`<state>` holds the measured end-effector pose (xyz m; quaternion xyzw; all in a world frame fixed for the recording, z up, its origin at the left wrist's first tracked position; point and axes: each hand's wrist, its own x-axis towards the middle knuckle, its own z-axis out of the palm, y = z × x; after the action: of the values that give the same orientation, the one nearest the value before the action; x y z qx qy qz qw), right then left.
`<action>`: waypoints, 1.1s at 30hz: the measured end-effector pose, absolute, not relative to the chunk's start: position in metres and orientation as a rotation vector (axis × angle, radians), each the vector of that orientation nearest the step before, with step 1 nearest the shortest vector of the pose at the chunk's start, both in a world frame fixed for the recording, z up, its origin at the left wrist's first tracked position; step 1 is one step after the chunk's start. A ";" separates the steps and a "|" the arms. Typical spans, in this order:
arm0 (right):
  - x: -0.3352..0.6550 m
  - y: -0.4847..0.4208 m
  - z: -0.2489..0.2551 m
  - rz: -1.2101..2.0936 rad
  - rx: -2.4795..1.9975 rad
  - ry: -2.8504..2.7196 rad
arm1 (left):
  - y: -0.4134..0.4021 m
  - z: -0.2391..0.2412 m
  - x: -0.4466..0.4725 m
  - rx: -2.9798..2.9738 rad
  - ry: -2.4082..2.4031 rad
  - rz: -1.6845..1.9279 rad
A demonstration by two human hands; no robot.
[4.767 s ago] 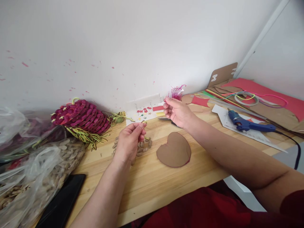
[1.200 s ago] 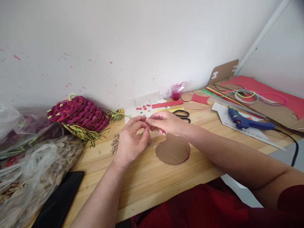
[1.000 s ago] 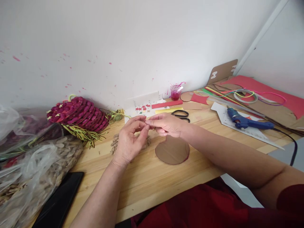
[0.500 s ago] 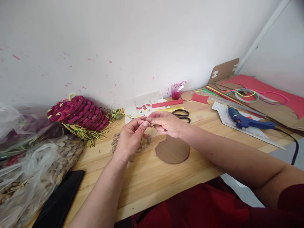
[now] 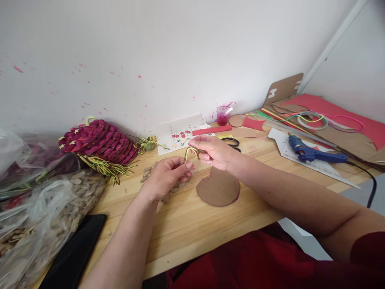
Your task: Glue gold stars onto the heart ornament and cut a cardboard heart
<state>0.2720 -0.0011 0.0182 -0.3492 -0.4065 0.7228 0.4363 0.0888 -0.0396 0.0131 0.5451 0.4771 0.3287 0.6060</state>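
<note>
A short yellow-green cord (image 5: 191,149), bent into an arch, spans the gap between my two hands above the table. One end is pinched between thumb and fingers of my left hand (image 5: 170,176). My right hand (image 5: 213,151) grips the other side, fingers closed. Below my right hand lies a brown cardboard piece (image 5: 218,188) with a rounded edge and a notch at its top. Peanuts in their shells (image 5: 146,171) lie on the table, partly hidden behind my left hand. Black-handled scissors (image 5: 231,141) show beyond my right hand, their blades hidden.
Left are a magenta layered craft with yellow-green strands (image 5: 102,144), a plastic bag of peanuts (image 5: 60,208) and a black flat object (image 5: 78,249). A blue glue gun (image 5: 315,154) with its cable lies right. Star stickers (image 5: 180,136) and a cup of magenta liquid (image 5: 223,115) stand near the wall.
My hands have moved slightly apart, the left one lower. The cord between them, mostly covered before, now shows as an open arch.
</note>
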 end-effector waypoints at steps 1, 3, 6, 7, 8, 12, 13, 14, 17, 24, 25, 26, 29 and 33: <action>0.272 -0.001 0.018 1.792 -0.868 -1.017 | -0.039 0.012 0.088 1.247 1.102 0.751; 0.271 -0.002 0.018 1.770 -0.887 -1.035 | -0.038 0.011 0.088 1.200 1.096 0.773; 0.268 -0.005 0.017 1.703 -0.932 -1.106 | -0.036 0.010 0.089 1.141 1.086 0.878; 0.267 -0.006 0.017 1.669 -0.943 -1.139 | -0.036 0.009 0.090 1.121 1.087 0.915; 0.266 -0.007 0.017 1.636 -0.950 -1.174 | -0.035 0.008 0.091 1.094 1.089 0.945; 0.264 -0.011 0.016 1.552 -0.969 -1.287 | -0.033 0.006 0.096 0.961 1.074 1.012; 0.263 -0.012 0.016 1.547 -0.980 -1.302 | -0.033 0.006 0.097 0.941 1.059 1.030; 0.263 -0.012 0.016 1.542 -0.992 -1.313 | -0.033 0.005 0.098 0.923 1.044 1.048; 0.263 -0.013 0.017 1.517 -1.018 -1.337 | -0.034 0.005 0.100 0.879 1.012 1.061; 0.262 -0.014 0.019 1.462 -1.065 -1.328 | -0.036 0.008 0.100 0.830 0.995 0.970; 0.262 -0.014 0.019 1.457 -1.060 -1.326 | -0.036 0.009 0.100 0.821 0.995 0.963; 0.262 -0.014 0.018 1.451 -1.054 -1.325 | -0.036 0.010 0.100 0.812 0.993 0.955; 0.262 -0.013 0.017 1.432 -1.048 -1.317 | -0.036 0.012 0.099 0.792 0.974 0.927; 0.261 -0.012 0.016 1.430 -1.058 -1.296 | -0.037 0.013 0.095 0.829 0.916 0.866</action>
<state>0.2609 -0.0117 0.0161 -0.4285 -0.5249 0.5792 0.4532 0.0954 -0.0367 0.0126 0.3764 0.4158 0.3931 0.7286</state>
